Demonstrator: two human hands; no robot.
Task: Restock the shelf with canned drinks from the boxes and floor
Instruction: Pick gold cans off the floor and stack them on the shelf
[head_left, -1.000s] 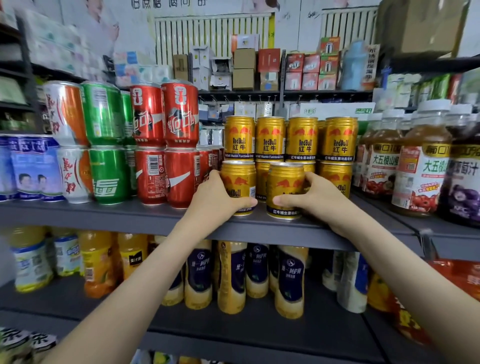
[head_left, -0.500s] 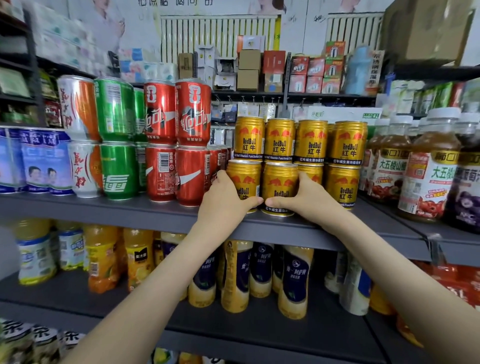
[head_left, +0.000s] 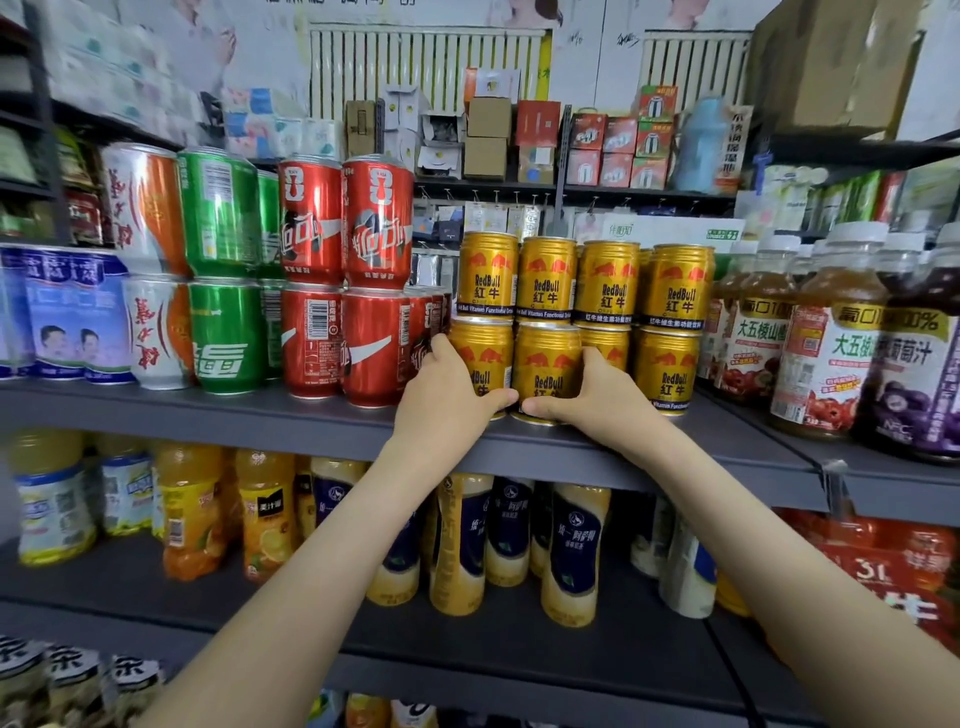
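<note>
Two gold Red Bull cans stand side by side at the front of the grey shelf (head_left: 218, 418). My left hand (head_left: 447, 395) wraps the left gold can (head_left: 480, 353) from its left side. My right hand (head_left: 597, 397) grips the right gold can (head_left: 548, 364) from its right, thumb across the base. Both cans stand upright on the shelf, under a stacked upper row of gold cans (head_left: 582, 280). Another gold can (head_left: 667, 374) stands just right of my right hand.
Red cola cans (head_left: 363, 291), green cans (head_left: 223, 270) and orange-white cans (head_left: 145, 270) are stacked two high to the left. Juice bottles (head_left: 826, 353) stand at the right. The lower shelf holds yellow and navy drink bottles (head_left: 571, 551). Boxes line the back wall.
Both hands have pushed the two gold cans further back onto the shelf, in under the upper row. The camera has moved closer and shifted slightly left.
</note>
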